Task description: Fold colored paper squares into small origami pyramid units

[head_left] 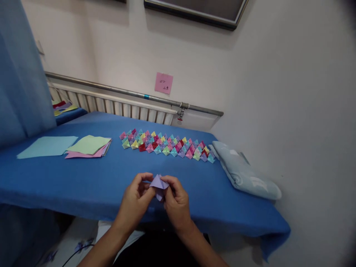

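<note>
A small folded piece of light purple paper (159, 184) is held between both hands near the front edge of the blue-covered table. My left hand (137, 199) pinches its left side, with the thumb in front. On the right side, my right hand (178, 202) grips it with thumb and forefinger. The paper has a pointed top and a flap hanging below. Beyond the hands, several rows of small folded paper pieces (166, 150) in many colours lie on the blue cloth (111, 181).
Light blue sheets (46, 146) and a stack topped with green paper (89, 144) lie at the left. A folded pale blanket (241, 172) rests at the right end. A radiator (126, 110) and pipe run behind the table; a blue curtain (23, 74) hangs far left.
</note>
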The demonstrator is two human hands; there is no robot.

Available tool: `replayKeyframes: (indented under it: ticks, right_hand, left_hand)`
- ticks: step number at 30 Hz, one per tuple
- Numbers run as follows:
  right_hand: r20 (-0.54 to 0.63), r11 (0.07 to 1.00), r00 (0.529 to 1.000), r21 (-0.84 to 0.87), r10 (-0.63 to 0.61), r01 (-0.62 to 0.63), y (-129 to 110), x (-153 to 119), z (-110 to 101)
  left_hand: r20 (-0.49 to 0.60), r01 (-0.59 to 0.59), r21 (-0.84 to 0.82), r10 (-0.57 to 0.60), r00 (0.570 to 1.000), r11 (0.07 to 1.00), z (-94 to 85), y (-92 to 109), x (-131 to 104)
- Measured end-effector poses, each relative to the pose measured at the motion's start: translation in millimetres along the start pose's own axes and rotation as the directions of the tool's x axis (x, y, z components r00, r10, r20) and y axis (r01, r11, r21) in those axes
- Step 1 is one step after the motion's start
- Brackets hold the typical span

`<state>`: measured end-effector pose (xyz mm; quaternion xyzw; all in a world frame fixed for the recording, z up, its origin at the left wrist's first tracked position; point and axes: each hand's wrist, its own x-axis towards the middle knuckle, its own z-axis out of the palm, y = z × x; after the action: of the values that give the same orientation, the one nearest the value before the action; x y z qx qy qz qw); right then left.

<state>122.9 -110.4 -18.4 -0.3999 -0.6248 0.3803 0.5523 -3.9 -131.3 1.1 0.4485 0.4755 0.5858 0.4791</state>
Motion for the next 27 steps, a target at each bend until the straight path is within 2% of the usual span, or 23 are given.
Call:
replayKeyframes:
  ticks: [3, 7, 11, 16, 19, 22, 24, 27]
  right_hand:
    - [0.031, 0.998, 0.999, 0.058, 0.035, -0.037, -2.4, -1.3, 1.6]
    - [0.050, 0.968, 0.985, 0.184, 0.162, -0.169, -3.4, -2.2, 3.3]
    - [0.035, 0.936, 0.967, 0.246, 0.251, -0.252, -0.5, -2.6, 4.7]
    - [0.041, 0.932, 0.978, 0.299, 0.205, -0.208, 0.0, -3.3, 5.1]
    - [0.084, 0.949, 0.983, 0.260, 0.161, -0.177, -3.5, -4.9, 0.5]
    - [0.153, 0.962, 0.982, 0.231, 0.109, -0.143, -7.2, -5.9, -6.5]
    - [0.198, 0.971, 0.978, 0.217, 0.061, -0.104, -9.0, -5.4, -9.3]
    - [0.158, 0.972, 0.984, 0.203, 0.086, -0.117, -11.5, -3.0, -7.8]
  left_hand:
    - [-0.038, -0.065, 0.065, 0.068, 0.997, 0.996, -0.1, -4.8, -1.9]
    - [-0.080, -0.078, 0.122, 0.088, 0.993, 0.989, -0.7, -7.4, -2.0]
    - [-0.012, -0.035, 0.112, 0.036, 0.999, 0.993, -3.1, 0.5, -3.6]
    - [0.092, 0.003, 0.002, -0.003, 0.996, 1.000, -5.4, 11.9, -7.3]
    - [0.036, 0.012, 0.003, -0.012, 0.999, 1.000, -5.1, 11.9, -7.1]
    - [-0.042, 0.028, -0.062, -0.031, 0.999, 0.998, -5.6, 8.5, -5.4]
    - [-0.054, 0.026, -0.098, -0.031, 0.998, 0.995, -6.6, 6.1, -4.9]
    - [-0.050, 0.025, -0.114, -0.031, 0.998, 0.993, -7.6, 3.4, -5.4]
